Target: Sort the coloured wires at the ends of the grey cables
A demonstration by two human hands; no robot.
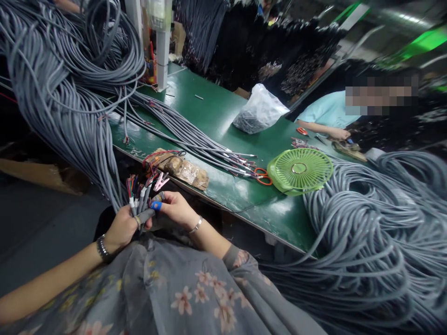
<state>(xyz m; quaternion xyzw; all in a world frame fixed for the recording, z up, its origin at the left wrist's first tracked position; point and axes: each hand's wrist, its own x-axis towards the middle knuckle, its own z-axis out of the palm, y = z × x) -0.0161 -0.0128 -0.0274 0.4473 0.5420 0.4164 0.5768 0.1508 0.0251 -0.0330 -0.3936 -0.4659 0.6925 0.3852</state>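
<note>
My left hand (pixel 122 228) is closed around a bundle of grey cable ends (pixel 141 201) whose stripped coloured wires fan out at the top. My right hand (pixel 176 209) pinches the same bundle from the right, with a blue cover on the fingertip (pixel 156 205). Both hands are held over my lap, just in front of the green table's near edge (pixel 244 204). The grey cables run up and left into a thick hanging mass (pixel 59 93).
On the green table lie a bundle of grey cables with stripped ends (pixel 195 144), a taped brown block with wires (pixel 181 168), orange-handled scissors (pixel 261 176), a green fan (pixel 300 170) and a plastic bag (pixel 260 109). A large grey cable coil (pixel 370 237) fills the right. Another person (pixel 328 116) works across the table.
</note>
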